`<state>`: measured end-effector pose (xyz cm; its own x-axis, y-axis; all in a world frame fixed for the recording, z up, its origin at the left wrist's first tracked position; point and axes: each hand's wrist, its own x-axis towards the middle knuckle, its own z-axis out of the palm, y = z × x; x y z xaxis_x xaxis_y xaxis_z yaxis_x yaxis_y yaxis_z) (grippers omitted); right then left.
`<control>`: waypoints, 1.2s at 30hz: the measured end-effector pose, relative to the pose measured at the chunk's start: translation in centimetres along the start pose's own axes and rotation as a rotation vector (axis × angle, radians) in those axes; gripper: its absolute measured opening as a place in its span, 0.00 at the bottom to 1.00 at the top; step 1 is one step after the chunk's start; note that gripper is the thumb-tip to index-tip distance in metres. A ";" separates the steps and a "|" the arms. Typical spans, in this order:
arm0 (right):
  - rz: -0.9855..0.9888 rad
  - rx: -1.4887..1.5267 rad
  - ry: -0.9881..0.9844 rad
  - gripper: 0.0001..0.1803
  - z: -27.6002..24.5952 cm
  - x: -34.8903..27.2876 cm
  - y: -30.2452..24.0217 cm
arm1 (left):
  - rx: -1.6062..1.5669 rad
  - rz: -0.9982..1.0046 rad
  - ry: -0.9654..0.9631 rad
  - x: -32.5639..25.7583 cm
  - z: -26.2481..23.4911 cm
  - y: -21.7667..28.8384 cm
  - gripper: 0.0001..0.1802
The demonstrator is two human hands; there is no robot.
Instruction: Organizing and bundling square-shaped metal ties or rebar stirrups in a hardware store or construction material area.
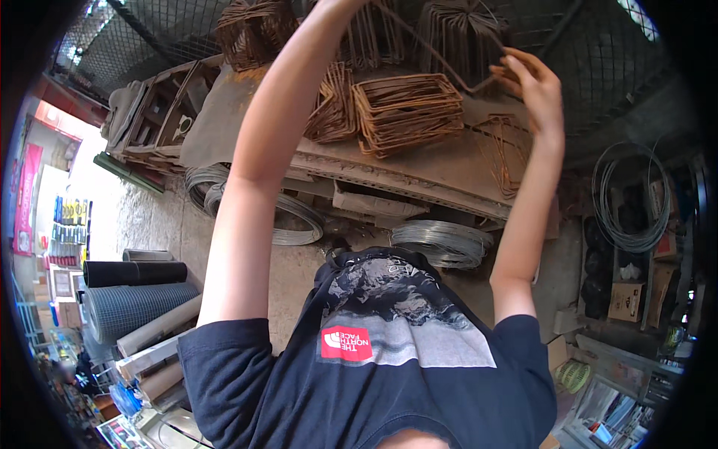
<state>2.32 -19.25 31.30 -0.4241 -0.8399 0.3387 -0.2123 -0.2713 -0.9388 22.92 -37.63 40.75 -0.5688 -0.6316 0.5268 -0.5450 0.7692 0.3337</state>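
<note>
- Fingers of the right hand curl around a bent length of rusty rod, pinching its end near the top right of the view.
- Left hand sits at the very top edge, mostly cut off; whether its fingers are closed or spread cannot be told, though the same rod runs up toward it.
- Rod hangs in the air above the workbench, slanting down from the upper middle to a bend, then up to the right hand.
- Stack of square rusty stirrups lies on the bench just below the rod, with more bundles behind.
- Coils of grey wire rest on the ground under the bench, and rolls of wire mesh lie far left.
</note>
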 end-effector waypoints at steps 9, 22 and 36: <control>0.147 -0.068 -0.346 0.13 15.4 6.3 4.8 | 0.147 -0.306 -0.008 -8.4 -1.4 -20.0 0.14; 0.205 -0.476 -0.617 0.19 21.1 5.6 6.4 | -0.163 -0.651 -0.169 -15.5 0.7 -26.0 0.15; 0.217 -0.421 -0.528 0.20 14.8 5.0 6.0 | 0.159 -0.427 -0.079 -12.9 0.9 -24.0 0.25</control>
<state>12.00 -32.03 26.40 -0.0343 -0.9990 -0.0294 -0.5391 0.0433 -0.8411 42.81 -48.02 25.26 -0.3149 -0.8987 0.3052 -0.8248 0.4182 0.3806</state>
